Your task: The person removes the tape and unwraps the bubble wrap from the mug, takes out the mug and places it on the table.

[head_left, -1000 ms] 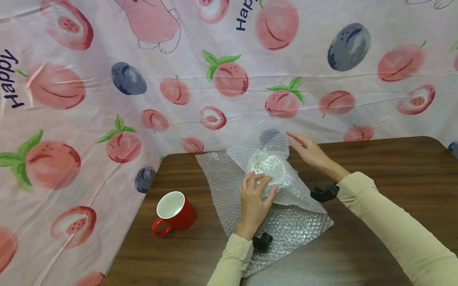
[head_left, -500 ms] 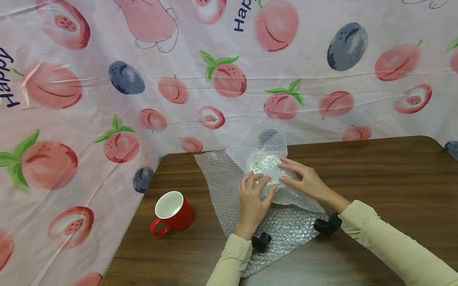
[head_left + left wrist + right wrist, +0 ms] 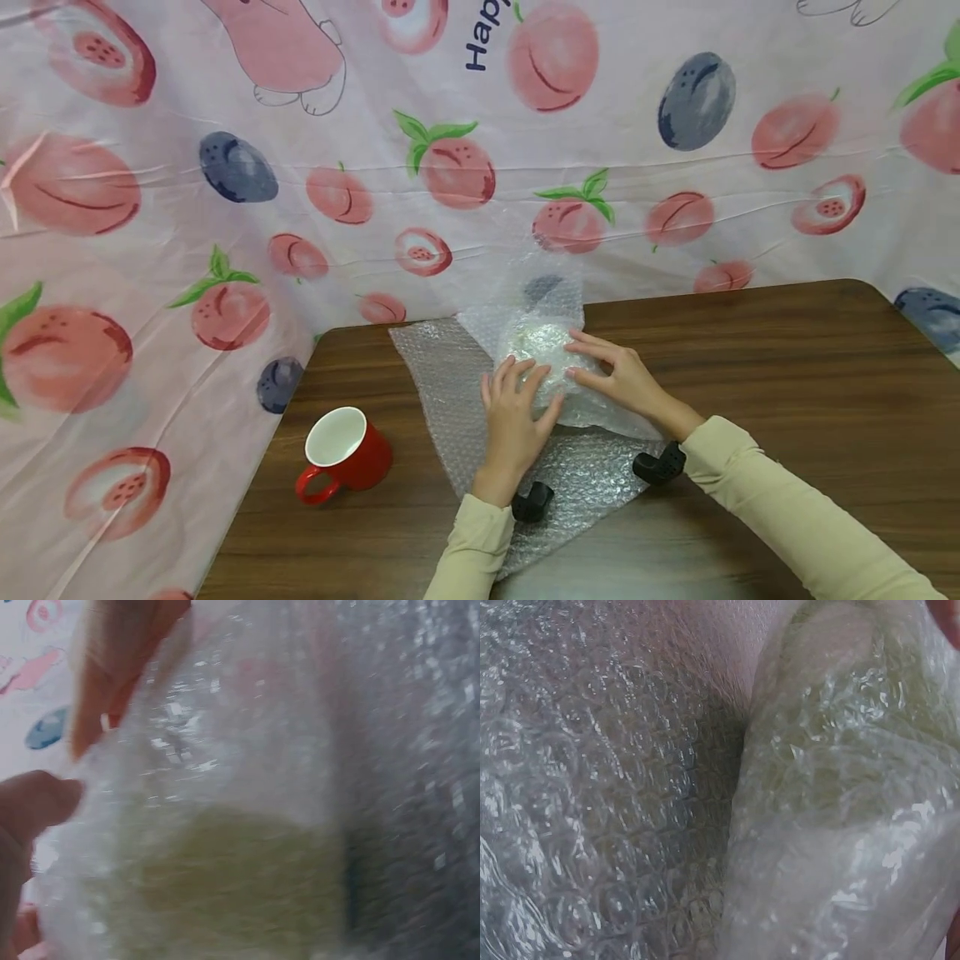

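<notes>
While its fingers stand apart and slightly bent, the left hand [image 3: 513, 425] rests at the near left side of a wrapped bundle [image 3: 546, 340]; we record the right hand [image 3: 624, 375] at the right side, fingers likewise spread, tips against the plastic. Between both hands, the bundle lies toward the far edge of the brown table [image 3: 780, 367]; through its wrapping we note a yellowish-green content, too blurred for us to identify. Under it we find a bubble wrap sheet [image 3: 600, 471], spread leftward and toward the person, with a translucent flap [image 3: 517, 296] raised beyond. We log a red mug [image 3: 367, 458], upright, handle leftward, well apart at left, and a peach-printed cloth [image 3: 360, 83] behind.
</notes>
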